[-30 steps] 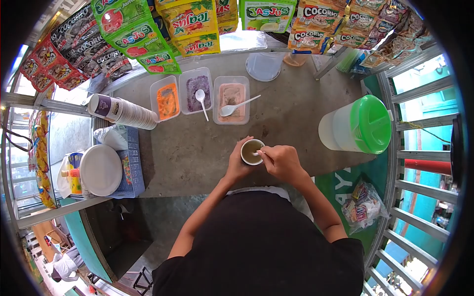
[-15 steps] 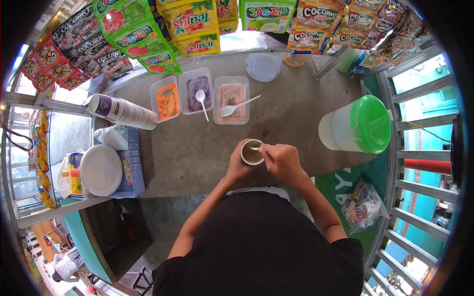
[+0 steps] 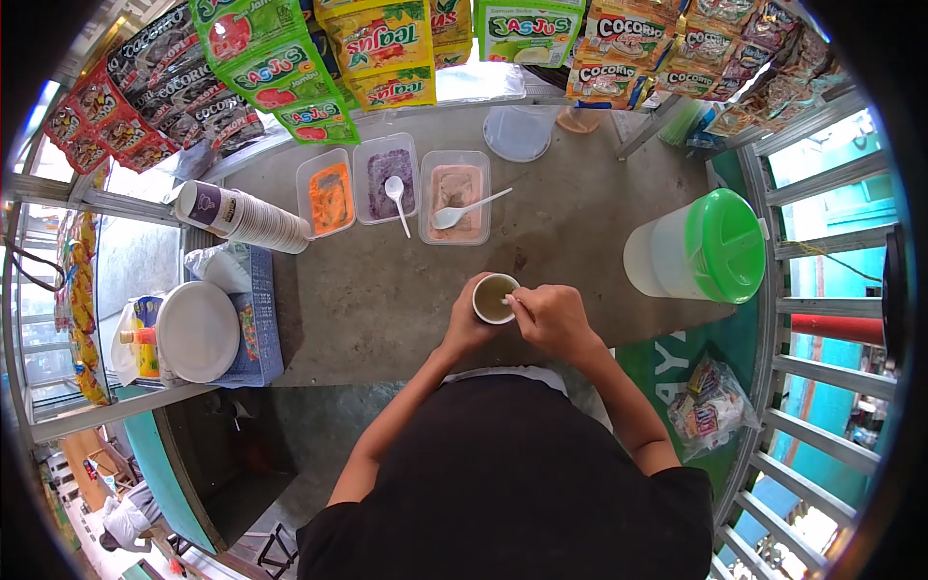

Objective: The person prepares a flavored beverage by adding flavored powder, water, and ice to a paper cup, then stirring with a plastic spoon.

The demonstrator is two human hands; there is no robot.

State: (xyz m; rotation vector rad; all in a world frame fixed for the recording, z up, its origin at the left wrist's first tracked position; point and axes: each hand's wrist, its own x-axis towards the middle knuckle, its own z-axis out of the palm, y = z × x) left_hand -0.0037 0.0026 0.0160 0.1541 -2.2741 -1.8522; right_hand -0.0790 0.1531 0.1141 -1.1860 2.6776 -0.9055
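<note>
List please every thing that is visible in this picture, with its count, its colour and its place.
cup: 1, white, greenish-brown drink inside, counter front
spoon in cup: 1, white, mostly hidden
powder tubs: 3, clear; orange, purple, pink contents, counter back
spoons on tubs: 2, white
paper cup stack: 1, white and purple, lying left
jug: 1, translucent, green lid, right
lid: 1, clear, counter back
plate: 1, white, far left
drink sachets: many, mixed colours, hanging above
left hand: holds cup
right hand: holds spoon
</note>
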